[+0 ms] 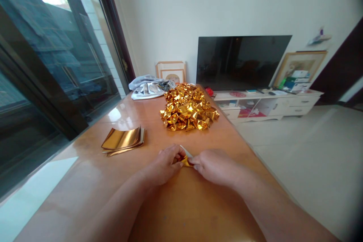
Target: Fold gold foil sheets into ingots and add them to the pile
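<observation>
My left hand (166,164) and my right hand (215,166) meet over the wooden table (187,208), both pinching one small piece of gold foil paper (185,159) between the fingertips. The paper is partly folded and mostly hidden by my fingers. A stack of flat gold foil sheets (123,140) lies to the left of my left hand. Farther back sits a large pile of folded gold foil pieces (187,107).
A bundle of grey and white cloth (149,87) lies at the table's far end. A dark glass sliding door (51,56) runs along the left. A television (239,62) stands on a low white cabinet (272,104) by the wall, with framed pictures. Tiled floor (306,159) is on the right.
</observation>
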A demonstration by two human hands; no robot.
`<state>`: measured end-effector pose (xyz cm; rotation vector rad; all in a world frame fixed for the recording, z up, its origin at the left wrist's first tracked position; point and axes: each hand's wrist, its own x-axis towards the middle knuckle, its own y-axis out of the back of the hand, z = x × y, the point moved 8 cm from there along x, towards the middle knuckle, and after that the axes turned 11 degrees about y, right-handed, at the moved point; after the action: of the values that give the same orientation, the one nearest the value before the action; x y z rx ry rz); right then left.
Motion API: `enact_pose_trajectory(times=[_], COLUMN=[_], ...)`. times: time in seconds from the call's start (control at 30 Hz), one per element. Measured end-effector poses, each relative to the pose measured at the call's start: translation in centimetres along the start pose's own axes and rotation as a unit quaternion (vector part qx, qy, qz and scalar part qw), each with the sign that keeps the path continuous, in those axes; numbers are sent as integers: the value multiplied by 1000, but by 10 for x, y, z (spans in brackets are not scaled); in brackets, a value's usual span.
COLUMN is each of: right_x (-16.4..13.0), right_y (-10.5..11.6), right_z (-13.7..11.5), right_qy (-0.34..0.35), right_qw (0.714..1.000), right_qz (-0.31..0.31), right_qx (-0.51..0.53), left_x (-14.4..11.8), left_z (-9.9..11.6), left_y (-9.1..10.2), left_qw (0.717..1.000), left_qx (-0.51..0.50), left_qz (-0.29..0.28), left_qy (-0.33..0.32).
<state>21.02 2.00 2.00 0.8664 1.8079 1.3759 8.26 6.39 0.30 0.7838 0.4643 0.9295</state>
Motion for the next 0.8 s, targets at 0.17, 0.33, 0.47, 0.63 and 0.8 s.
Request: enact_pose_trajectory(times=[0.17,0.33,0.47,0.63,0.8], right_x=[-1,-3,-4,-2,3], right_y=[1,1,1,-1,-1], right_z=[0,-3,-2,5,16], right_qy=[-2,8,20,55,57], right_qw=[1000,1000,1000,996,987], right_qz=[1,-2,10,23,56], right_qx=[-1,-14,4,71,138], left_x=[-3,-3,-2,-1,0], left_z=[-1,5,6,5,3], left_y=[2,0,-2,-5,-6], left_qw=[1000,998,997,997,997], left_qx=[-11,12,27,35,50], left_qz=[-17,-7,14,17,15], left_qy=[-19,-59,-72,-73,-61])
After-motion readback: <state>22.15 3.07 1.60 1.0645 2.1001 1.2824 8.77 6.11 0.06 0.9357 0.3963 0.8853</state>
